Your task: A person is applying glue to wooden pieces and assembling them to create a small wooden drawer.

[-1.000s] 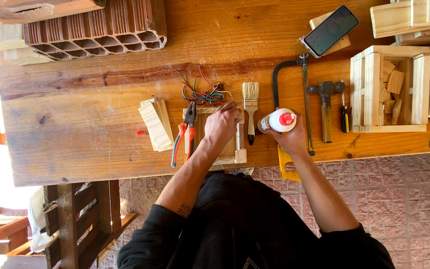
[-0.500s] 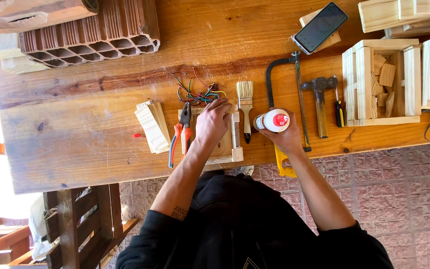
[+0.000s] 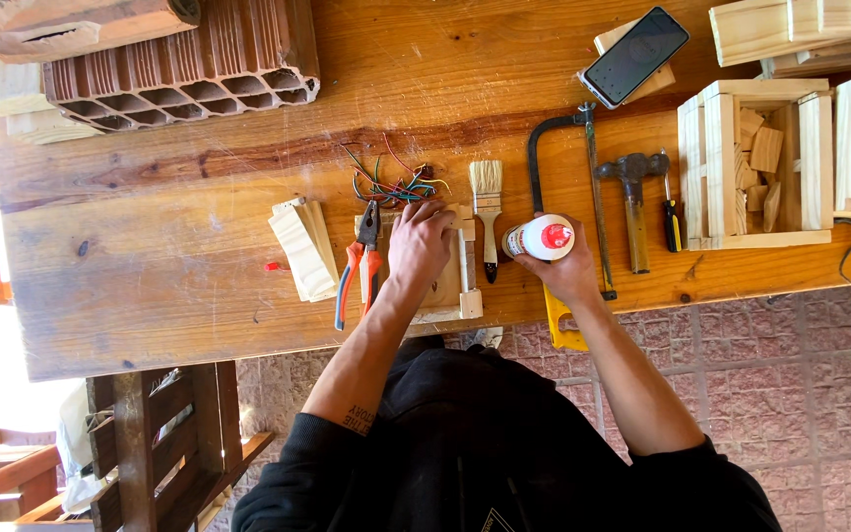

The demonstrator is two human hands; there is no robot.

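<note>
Left hand (image 3: 419, 241): fingers flat, pressing wooden frame piece (image 3: 445, 286), frame centre.
Right hand (image 3: 568, 271): grip wrapped around glue bottle (image 3: 539, 238).

A white glue bottle (image 3: 540, 238) with a red cap lies on its side in the right hand's grip, cap pointing right, just beside a paintbrush. A small pale wooden frame (image 3: 450, 286) lies flat at the tabletop's near edge under the left hand.

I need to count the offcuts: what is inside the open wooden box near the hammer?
Inside the wooden box lie several small wood blocks, loosely stacked. The box slats cover part of them, so the full number cannot be seen.
</note>
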